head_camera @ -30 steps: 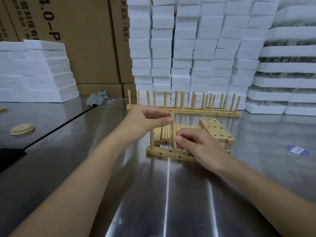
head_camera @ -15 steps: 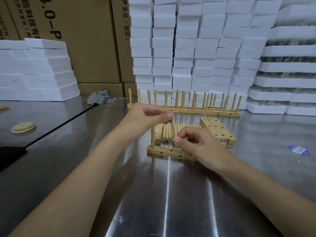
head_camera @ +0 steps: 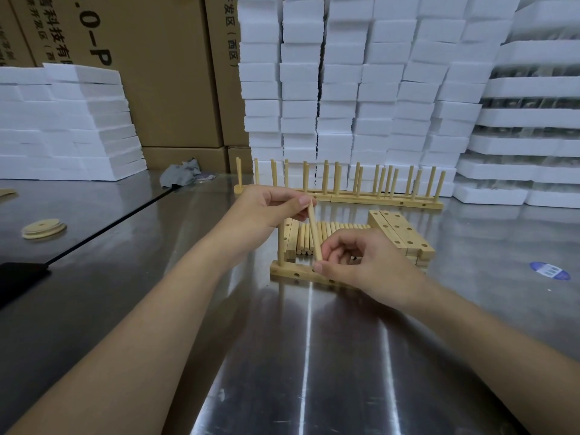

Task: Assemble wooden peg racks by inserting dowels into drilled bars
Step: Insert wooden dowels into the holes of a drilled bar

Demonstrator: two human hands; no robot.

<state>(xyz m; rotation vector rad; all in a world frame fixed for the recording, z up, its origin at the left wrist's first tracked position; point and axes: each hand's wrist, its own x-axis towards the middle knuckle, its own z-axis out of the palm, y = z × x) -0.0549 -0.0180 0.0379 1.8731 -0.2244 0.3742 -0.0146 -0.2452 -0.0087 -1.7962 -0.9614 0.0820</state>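
Item, far left: stack of flat round pale wooden discs [head_camera: 44, 228] on the grey steel table [head_camera: 314, 356], well apart from the work and, by judgement, not needed for this step.

Item: left hand [head_camera: 266, 213], thumb and forefinger pinching the top end of a slim pale wooden dowel [head_camera: 314, 233]. The high grip probably serves to steer the lean.

Item: the dowel itself, slightly tilted with its top leaning left. Its lower end is just over the near light wooden drilled bar [head_camera: 296, 273]. Whether the tip has entered a hole cannot be told, as the thumb hides it.

Item: one upright dowel [head_camera: 280, 243] stands seated at the bar's left end, so the bar is judged barely begun.

Item: right hand [head_camera: 364, 262], fingers curled and pinching the dowel's lower end. It lies touching the bar, likely to aim the tip and steady the bar.

Item: row of loose dowels [head_camera: 332, 229] lies just beyond the bar, within easy reach.

Item, right: stack of spare drilled bars [head_camera: 403, 237].

Item, far: finished peg racks [head_camera: 345, 196] stand set back, clear of the work.
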